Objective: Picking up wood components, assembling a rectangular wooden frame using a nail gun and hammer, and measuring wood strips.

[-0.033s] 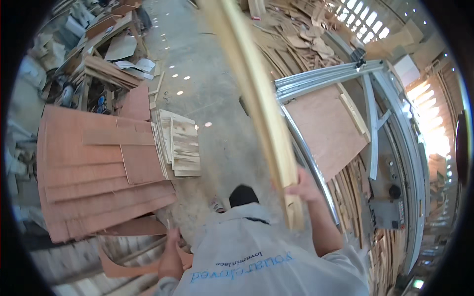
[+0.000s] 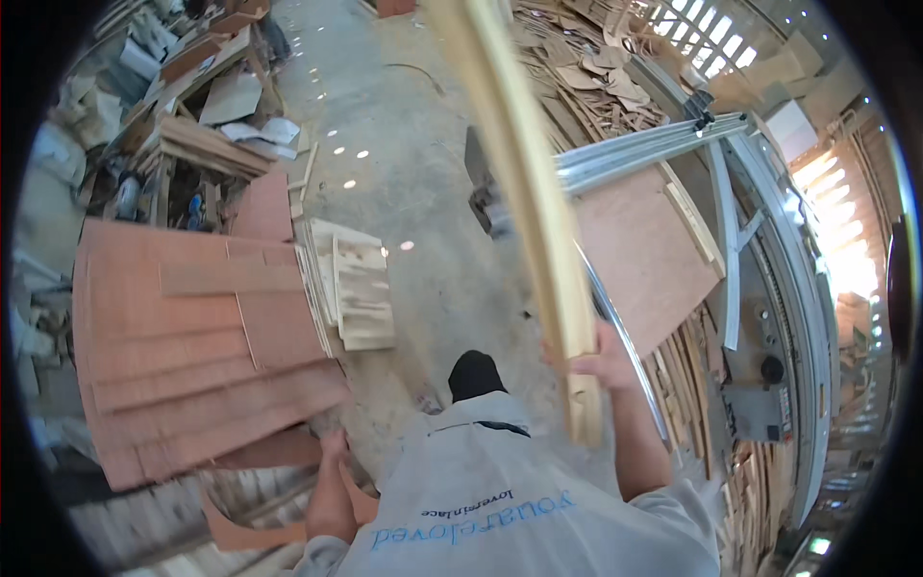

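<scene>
My right hand (image 2: 604,358) is wrapped round the near end of a long pale wooden beam (image 2: 546,226). The beam slants up and away past the top of the view, its far part blurred. My left hand (image 2: 334,446) hangs low at my left side, close to the lower edge of stacked reddish plywood sheets (image 2: 173,332). It is small and smeared, so its fingers cannot be made out. Behind that forearm is a curved reddish plywood offcut (image 2: 252,535).
Right of the beam is a machine with a metal frame (image 2: 644,154) and a reddish panel (image 2: 646,258). Pale boards (image 2: 363,293) lie beside the plywood stack. Wood scraps (image 2: 601,72) are heaped at the far right. Grey concrete floor (image 2: 385,135) runs between.
The beam has shifted a little to the right with my right hand, uncovering more of the machine's left end. My left hand has moved slightly.
</scene>
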Action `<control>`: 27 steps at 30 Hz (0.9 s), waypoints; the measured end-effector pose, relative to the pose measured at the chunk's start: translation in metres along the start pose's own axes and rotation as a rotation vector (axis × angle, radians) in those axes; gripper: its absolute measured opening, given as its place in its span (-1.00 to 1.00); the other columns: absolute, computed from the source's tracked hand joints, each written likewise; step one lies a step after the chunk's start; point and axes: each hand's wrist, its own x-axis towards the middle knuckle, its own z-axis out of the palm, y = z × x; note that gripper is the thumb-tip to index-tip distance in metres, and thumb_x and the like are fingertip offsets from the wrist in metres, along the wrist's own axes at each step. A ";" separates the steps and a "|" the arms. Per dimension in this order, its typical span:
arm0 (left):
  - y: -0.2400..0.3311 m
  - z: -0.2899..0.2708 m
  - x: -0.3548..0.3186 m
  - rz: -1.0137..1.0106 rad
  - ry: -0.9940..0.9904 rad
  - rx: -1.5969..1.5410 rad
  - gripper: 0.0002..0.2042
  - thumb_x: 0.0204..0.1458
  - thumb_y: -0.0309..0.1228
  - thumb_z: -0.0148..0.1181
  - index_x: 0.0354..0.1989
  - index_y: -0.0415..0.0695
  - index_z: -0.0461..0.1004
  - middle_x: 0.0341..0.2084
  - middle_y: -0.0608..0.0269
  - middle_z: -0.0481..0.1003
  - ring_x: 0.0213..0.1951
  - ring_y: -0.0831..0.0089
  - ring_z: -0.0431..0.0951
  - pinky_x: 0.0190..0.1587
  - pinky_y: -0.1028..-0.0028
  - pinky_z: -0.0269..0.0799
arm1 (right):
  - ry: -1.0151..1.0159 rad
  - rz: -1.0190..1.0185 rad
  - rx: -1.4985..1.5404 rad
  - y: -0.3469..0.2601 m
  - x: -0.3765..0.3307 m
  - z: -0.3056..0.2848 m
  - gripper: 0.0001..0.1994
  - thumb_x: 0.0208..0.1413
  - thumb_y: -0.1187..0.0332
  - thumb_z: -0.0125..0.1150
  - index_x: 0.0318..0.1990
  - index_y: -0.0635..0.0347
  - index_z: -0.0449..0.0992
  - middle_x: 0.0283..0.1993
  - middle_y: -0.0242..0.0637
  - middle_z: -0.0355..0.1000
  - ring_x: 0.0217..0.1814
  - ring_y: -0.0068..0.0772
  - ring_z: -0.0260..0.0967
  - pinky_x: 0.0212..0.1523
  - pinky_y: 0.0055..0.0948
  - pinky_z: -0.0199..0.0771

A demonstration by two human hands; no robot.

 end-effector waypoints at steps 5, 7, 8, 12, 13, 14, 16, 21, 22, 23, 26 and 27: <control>0.062 -0.196 0.297 -0.267 0.265 -0.749 -0.69 0.14 -0.21 0.07 -0.42 -0.25 0.49 -0.61 0.22 0.45 -0.56 0.46 0.42 -0.52 0.41 0.31 | 0.439 -0.158 -0.201 -0.055 0.095 -0.054 -0.29 -0.33 0.11 0.44 -0.03 0.44 0.38 -0.20 -0.12 0.49 -0.20 -0.35 0.48 -0.17 -0.38 0.51; 0.112 -0.248 0.368 -0.191 0.279 -0.857 -0.70 0.16 -0.21 0.06 -0.46 -0.20 0.49 -0.68 0.32 0.41 -0.65 0.57 0.35 -0.60 0.50 0.24 | 0.593 -0.239 -0.257 -0.074 0.144 -0.069 -0.27 -0.33 0.09 0.44 -0.01 0.45 0.36 -0.18 -0.08 0.48 -0.20 -0.34 0.48 -0.18 -0.38 0.52; 0.125 -0.274 0.396 -0.155 0.298 -0.899 -0.70 0.17 -0.21 0.06 -0.48 -0.17 0.48 -0.71 0.37 0.39 -0.69 0.62 0.32 -0.64 0.55 0.21 | 0.663 -0.282 -0.271 -0.087 0.168 -0.074 -0.26 -0.33 0.09 0.43 -0.01 0.45 0.35 -0.18 -0.07 0.47 -0.20 -0.33 0.48 -0.19 -0.38 0.52; 0.166 -0.339 0.492 -0.148 0.056 -0.794 -0.74 0.16 -0.26 0.07 -0.51 -0.15 0.44 -0.72 0.40 0.34 -0.70 0.62 0.30 -0.69 0.55 0.20 | 0.780 -0.297 -0.203 -0.141 0.272 -0.101 -0.22 -0.31 0.09 0.41 0.04 0.46 0.30 -0.13 -0.01 0.44 -0.20 -0.30 0.48 -0.19 -0.39 0.52; 0.171 -0.344 0.512 -0.182 -0.034 -0.740 -0.75 0.15 -0.28 0.07 -0.51 -0.14 0.43 -0.72 0.41 0.33 -0.70 0.61 0.30 -0.70 0.54 0.19 | 0.793 -0.278 -0.192 -0.158 0.297 -0.108 -0.22 -0.31 0.10 0.40 0.05 0.47 0.29 -0.12 -0.01 0.43 -0.21 -0.30 0.48 -0.19 -0.39 0.52; 0.175 -0.353 0.531 -0.215 -0.123 -0.687 -0.76 0.15 -0.29 0.06 -0.51 -0.13 0.42 -0.71 0.41 0.32 -0.70 0.60 0.30 -0.72 0.54 0.18 | 0.807 -0.260 -0.181 -0.173 0.321 -0.113 -0.22 -0.31 0.11 0.40 0.06 0.47 0.28 -0.12 0.00 0.43 -0.21 -0.29 0.48 -0.20 -0.39 0.52; 0.163 -0.369 0.563 -0.291 -0.266 -0.687 -0.80 0.15 -0.32 0.04 -0.48 -0.12 0.42 -0.71 0.41 0.31 -0.70 0.60 0.31 -0.74 0.52 0.18 | 0.859 -0.225 -0.125 -0.200 0.368 -0.121 -0.25 -0.28 0.14 0.36 0.06 0.47 0.27 -0.16 0.01 0.44 -0.26 -0.29 0.48 -0.24 -0.38 0.52; 0.185 -0.403 0.674 -0.231 -0.399 -0.339 -0.85 0.09 -0.36 0.00 -0.38 -0.15 0.43 -0.58 0.27 0.36 -0.61 0.45 0.39 -0.62 0.43 0.26 | 1.052 -0.125 -0.073 -0.256 0.481 -0.147 -0.32 -0.26 0.19 0.32 0.02 0.46 0.29 -0.23 -0.01 0.45 -0.35 -0.27 0.47 -0.31 -0.40 0.51; 0.184 -0.413 0.710 -0.233 -0.397 -0.283 -0.84 0.08 -0.35 0.00 -0.35 -0.18 0.45 -0.53 0.21 0.40 -0.57 0.41 0.42 -0.56 0.41 0.29 | 1.073 -0.119 -0.030 -0.262 0.507 -0.156 -0.34 -0.26 0.19 0.32 0.01 0.45 0.30 -0.24 -0.02 0.45 -0.36 -0.26 0.47 -0.32 -0.40 0.51; 0.180 -0.422 0.752 -0.227 -0.385 -0.219 -0.81 0.06 -0.34 0.00 -0.33 -0.20 0.46 -0.47 0.16 0.43 -0.54 0.37 0.46 -0.51 0.39 0.32 | 1.074 -0.121 -0.002 -0.269 0.539 -0.162 -0.35 -0.24 0.20 0.30 0.01 0.45 0.30 -0.24 -0.02 0.45 -0.37 -0.25 0.47 -0.32 -0.37 0.52; 0.186 -0.465 0.899 -0.136 -0.253 0.053 -0.72 0.00 -0.32 0.02 -0.24 -0.27 0.51 -0.32 -0.02 0.52 -0.42 0.26 0.56 -0.33 0.33 0.40 | 1.207 -0.027 0.079 -0.282 0.629 -0.184 -0.35 -0.21 0.21 0.27 0.04 0.45 0.28 -0.25 -0.04 0.45 -0.37 -0.25 0.47 -0.32 -0.34 0.52; 0.202 -0.485 0.955 -0.141 -0.239 0.084 -0.68 -0.01 -0.31 0.02 -0.22 -0.29 0.53 -0.27 -0.07 0.56 -0.39 0.22 0.59 -0.27 0.30 0.43 | 1.210 -0.083 0.085 -0.293 0.670 -0.184 -0.38 -0.18 0.20 0.25 0.03 0.43 0.28 -0.26 -0.06 0.45 -0.38 -0.26 0.47 -0.31 -0.32 0.53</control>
